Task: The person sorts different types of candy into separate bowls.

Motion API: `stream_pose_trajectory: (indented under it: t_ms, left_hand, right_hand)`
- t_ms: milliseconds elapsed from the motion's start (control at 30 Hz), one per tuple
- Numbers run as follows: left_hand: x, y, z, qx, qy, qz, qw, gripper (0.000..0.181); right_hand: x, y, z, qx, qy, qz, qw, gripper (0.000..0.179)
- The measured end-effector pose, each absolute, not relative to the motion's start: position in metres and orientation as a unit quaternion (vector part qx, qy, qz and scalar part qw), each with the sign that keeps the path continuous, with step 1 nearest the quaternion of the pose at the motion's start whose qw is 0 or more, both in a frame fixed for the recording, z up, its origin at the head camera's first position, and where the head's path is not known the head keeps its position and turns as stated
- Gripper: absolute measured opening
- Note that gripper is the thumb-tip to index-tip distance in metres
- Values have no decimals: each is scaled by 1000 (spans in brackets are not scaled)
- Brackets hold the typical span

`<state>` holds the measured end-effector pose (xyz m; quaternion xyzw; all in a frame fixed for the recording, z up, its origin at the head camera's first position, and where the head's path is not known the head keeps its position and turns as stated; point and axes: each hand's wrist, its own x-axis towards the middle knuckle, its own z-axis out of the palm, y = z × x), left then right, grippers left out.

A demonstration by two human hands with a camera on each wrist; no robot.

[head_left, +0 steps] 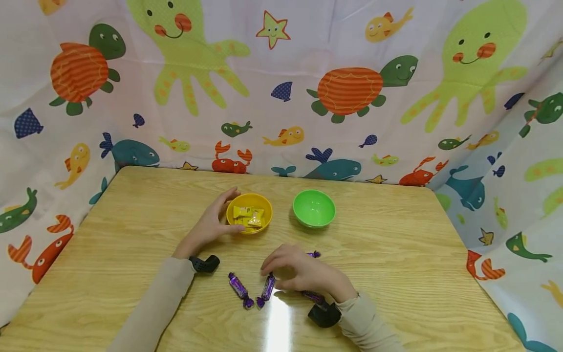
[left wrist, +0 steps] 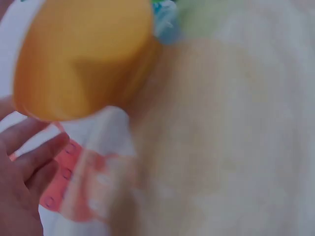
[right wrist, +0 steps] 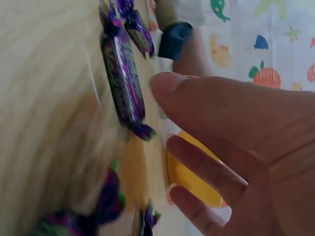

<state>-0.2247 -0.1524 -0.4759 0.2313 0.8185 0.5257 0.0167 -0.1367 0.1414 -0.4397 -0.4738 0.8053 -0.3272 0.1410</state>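
Our right hand gapes, candy at eight o'clock; pinching only its end, we might drop it. Our left hand, wide at nine o'clock of the yellow bowl, could tip it.

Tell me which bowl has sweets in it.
The yellow bowl, spanned by the left hand: yellow-wrapped sweets lie inside it, while none show in the green bowl.

left bowl and right bowl behind, candies before
packets in the left bowl, left hand at its left; on the counter, candies left of, behind and partly under the right hand
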Motion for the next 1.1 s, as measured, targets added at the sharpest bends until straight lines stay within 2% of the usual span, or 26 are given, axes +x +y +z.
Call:
stream_pose_trajectory:
  t_ms: [200, 500, 767, 1000, 1100]
  left_hand:
    - [-228, -145, -454, 236, 854, 463, -12, 100]
    - [-238, -108, -405, 295, 852, 433, -7, 96]
    - [-254, -60, -376, 362, 847, 384, 54, 91]
    - [-271, -31, -382, 372, 852, 343, 139, 93]
    - [-273, -21, -390, 374, 864, 303, 150, 95]
  right_hand:
    - [-130, 134, -444, -475, 821, -278, 151, 36]
    - [-127, 128, -444, -491, 826, -240, 135, 22]
    - [-125, 129, -440, -499, 821, -240, 142, 16]
    - [-121, 133, -420, -525, 784, -279, 178, 19]
    - [-120, 138, -406, -538, 762, -310, 184, 21]
